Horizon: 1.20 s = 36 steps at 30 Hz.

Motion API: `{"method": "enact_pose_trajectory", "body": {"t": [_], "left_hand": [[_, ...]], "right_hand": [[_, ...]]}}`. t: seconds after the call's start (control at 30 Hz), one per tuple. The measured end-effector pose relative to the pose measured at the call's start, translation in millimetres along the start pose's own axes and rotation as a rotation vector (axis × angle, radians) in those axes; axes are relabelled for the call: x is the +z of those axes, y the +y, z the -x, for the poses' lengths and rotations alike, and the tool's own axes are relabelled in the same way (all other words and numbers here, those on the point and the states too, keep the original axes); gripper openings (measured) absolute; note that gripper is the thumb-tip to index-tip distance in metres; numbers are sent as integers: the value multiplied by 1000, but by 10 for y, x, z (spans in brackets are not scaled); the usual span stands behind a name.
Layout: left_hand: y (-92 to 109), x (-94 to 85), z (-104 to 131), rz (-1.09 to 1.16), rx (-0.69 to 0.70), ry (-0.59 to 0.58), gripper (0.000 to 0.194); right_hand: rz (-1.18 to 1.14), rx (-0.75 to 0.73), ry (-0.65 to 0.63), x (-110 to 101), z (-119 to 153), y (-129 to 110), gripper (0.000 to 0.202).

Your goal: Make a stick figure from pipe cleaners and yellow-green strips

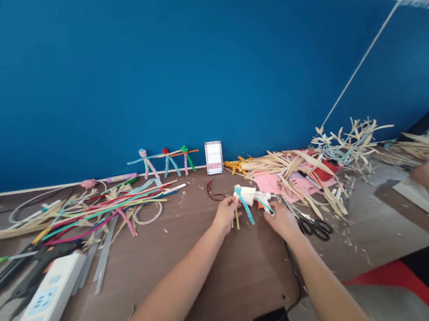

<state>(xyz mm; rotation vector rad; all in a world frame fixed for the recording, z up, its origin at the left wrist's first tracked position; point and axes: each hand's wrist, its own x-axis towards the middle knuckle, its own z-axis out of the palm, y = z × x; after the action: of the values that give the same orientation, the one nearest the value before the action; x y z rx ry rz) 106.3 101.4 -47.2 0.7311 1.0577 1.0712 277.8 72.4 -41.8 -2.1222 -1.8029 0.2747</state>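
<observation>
Near the middle of the table, my left hand pinches a small pipe-cleaner figure with a fuzzy light-blue limb and a yellow strand hanging down. My right hand is closed around what looks like a white glue gun with an orange trigger; a dark cord runs from below this hand toward the table's front edge. Between the hands, a white rounded piece shows behind the figure, and I cannot tell what it is. Black-handled scissors lie just right of my right wrist.
Three pipe-cleaner figures lean on the blue wall, beside an upright white card or screen. Coloured pipe cleaners and a power strip lie left. Pale husk strips cover pink cloth on the right. Another person's hand works far right.
</observation>
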Motion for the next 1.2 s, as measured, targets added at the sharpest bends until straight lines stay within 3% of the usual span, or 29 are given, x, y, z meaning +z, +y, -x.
{"method": "enact_pose_trajectory", "body": {"t": [0.17, 0.3, 0.43, 0.67, 1.03, 1.2], "left_hand": [[82, -175, 244, -39, 28, 2, 15], [120, -390, 567, -73, 86, -52, 21], [150, -524, 756, -75, 134, -26, 25], [222, -634, 895, -26, 110, 45, 27], [270, -655, 939, 24, 23, 81, 26], [250, -670, 955, 4, 47, 79, 25]], "right_hand": [[-202, -164, 146, -202, 86, -95, 33], [-433, -342, -62, -304, 364, -457, 33], [-407, -501, -166, -262, 592, -824, 29], [-239, -507, -121, -150, 666, -973, 31], [-241, -499, -148, -203, 706, -1015, 29], [-216, -539, -146, -195, 721, -1030, 28]]}}
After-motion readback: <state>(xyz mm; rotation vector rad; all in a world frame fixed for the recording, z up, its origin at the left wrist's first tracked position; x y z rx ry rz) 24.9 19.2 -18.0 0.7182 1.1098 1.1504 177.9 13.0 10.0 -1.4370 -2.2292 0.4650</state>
